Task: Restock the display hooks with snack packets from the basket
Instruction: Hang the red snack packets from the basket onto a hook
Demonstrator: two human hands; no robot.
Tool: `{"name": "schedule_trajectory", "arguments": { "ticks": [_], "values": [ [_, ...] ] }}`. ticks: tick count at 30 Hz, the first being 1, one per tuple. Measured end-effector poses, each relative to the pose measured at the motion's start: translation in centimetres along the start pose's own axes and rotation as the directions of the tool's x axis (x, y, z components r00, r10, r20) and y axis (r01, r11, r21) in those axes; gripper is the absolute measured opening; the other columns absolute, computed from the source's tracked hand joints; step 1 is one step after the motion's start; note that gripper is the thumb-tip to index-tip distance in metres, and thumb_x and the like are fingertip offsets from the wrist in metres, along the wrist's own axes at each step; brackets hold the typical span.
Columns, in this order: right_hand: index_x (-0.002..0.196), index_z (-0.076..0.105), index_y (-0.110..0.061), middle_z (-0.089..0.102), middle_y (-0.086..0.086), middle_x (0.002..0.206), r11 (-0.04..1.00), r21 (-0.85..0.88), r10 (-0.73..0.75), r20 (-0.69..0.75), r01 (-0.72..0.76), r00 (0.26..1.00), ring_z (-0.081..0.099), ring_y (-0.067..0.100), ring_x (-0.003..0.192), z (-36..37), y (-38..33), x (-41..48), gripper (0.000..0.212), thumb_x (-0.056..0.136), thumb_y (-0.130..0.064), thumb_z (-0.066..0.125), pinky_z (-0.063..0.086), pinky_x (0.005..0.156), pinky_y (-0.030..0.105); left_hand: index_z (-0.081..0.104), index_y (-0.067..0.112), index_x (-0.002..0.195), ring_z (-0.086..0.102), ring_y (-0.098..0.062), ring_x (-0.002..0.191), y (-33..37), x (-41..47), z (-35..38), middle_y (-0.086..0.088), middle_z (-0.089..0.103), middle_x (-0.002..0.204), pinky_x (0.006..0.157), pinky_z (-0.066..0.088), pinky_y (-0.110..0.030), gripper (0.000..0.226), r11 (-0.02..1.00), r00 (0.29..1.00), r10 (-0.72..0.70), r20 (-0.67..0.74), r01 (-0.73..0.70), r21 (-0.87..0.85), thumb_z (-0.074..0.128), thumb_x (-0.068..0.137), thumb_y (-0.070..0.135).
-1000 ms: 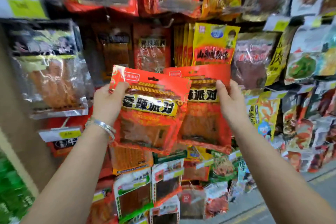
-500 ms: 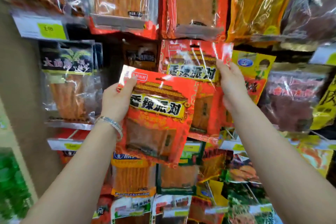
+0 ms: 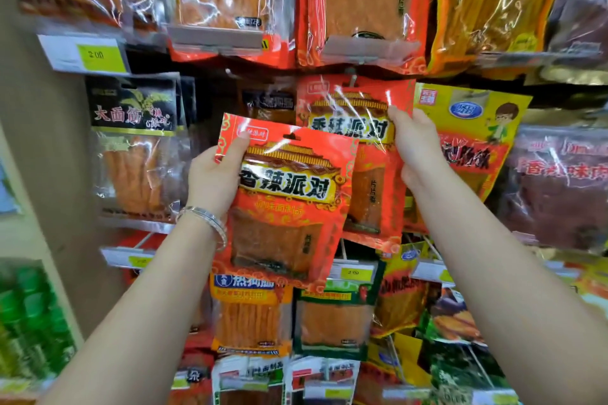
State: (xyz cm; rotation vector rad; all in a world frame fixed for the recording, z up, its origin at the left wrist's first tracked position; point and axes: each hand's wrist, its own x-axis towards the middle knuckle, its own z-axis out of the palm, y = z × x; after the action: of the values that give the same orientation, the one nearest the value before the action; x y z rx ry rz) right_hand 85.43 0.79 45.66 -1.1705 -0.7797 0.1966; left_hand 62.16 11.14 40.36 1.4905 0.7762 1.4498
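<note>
Beneath upper packets [image 3: 358, 3], right hand [image 3: 416, 148] pinching rear packet [image 3: 352, 122], now higher, left hand [image 3: 214, 177] still gripping front packet [image 3: 286, 207].

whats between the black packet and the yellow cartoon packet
Head view: two matching red packets, the front packet in the left hand, the rear packet in the right hand.

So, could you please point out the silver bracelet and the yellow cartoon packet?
silver bracelet [image 3: 214, 222]: head view, on the band around the wrist.
yellow cartoon packet [image 3: 467, 109]: head view, on the blue logo near its top.
</note>
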Motion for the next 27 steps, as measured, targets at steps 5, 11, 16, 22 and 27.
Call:
{"name": "schedule_trajectory", "arguments": {
  "ticks": [5,11,16,22,27],
  "values": [
    [0.136,0.038,-0.002,0.051,0.012,0.13,0.891,-0.443,-0.127,-0.037,0.098,0.991,0.048,0.027,0.118,1.6,0.5,0.8,0.042,0.1,-0.023,0.035,0.035,0.085,0.029,0.061,0.027,0.05,0.056,-0.002,0.046,0.2,0.4,0.1,0.011,0.061,0.051,0.045,0.044,-0.017,0.045,1.0,1.0,0.011,-0.003,-0.011,0.021,0.06,0.078,0.062],
    [0.141,0.036,-0.006,0.038,0.018,0.147,0.84,-0.543,0.103,0.134,-0.014,0.986,0.035,0.033,0.135,3.4,0.3,1.4,0.053,0.101,-0.039,0.027,0.028,0.107,0.037,0.063,0.02,0.07,0.059,-0.021,0.067,0.8,1.2,0.3,-0.006,0.063,0.073,0.067,0.051,-0.039,0.044,1.0,1.0,0.004,-0.006,-0.004,0.012,0.059,0.077,0.063],
    [0.152,0.008,-0.012,0.012,0.007,0.159,0.914,-0.396,0.118,0.063,-0.083,0.991,0.014,0.024,0.145,2.9,0.2,-0.1,0.071,0.098,-0.053,0.027,0.012,0.115,0.039,0.059,0.017,0.071,0.055,-0.021,0.065,1.4,1.7,0.5,-0.008,0.058,0.07,0.065,0.048,-0.037,0.049,1.0,1.0,0.015,0.0,-0.015,-0.023,0.059,0.073,0.066],
    [0.134,0.046,-0.025,0.05,-0.012,0.128,0.963,-0.23,-0.127,0.083,0.143,0.988,0.046,0.001,0.118,1.7,0.1,-4.5,0.05,0.094,-0.054,0.042,0.031,0.098,0.025,0.064,0.028,0.06,0.056,-0.017,0.063,2.5,1.6,1.4,-0.003,0.06,0.068,0.059,0.047,-0.031,0.041,0.994,0.999,0.018,0.044,-0.013,-0.107,0.061,0.069,0.068],
    [0.087,0.064,-0.029,0.07,-0.01,0.088,0.982,-0.063,-0.169,0.11,0.177,0.979,0.066,0.01,0.088,1.2,-0.9,-5.5,0.014,0.09,-0.041,0.059,0.05,0.081,0.034,0.065,0.024,0.077,0.067,-0.023,0.082,3.1,1.2,3.6,-0.007,0.071,0.088,0.073,0.051,-0.038,0.042,0.989,0.983,0.031,0.181,-0.003,-0.149,0.063,0.07,0.065]
  ]
}}
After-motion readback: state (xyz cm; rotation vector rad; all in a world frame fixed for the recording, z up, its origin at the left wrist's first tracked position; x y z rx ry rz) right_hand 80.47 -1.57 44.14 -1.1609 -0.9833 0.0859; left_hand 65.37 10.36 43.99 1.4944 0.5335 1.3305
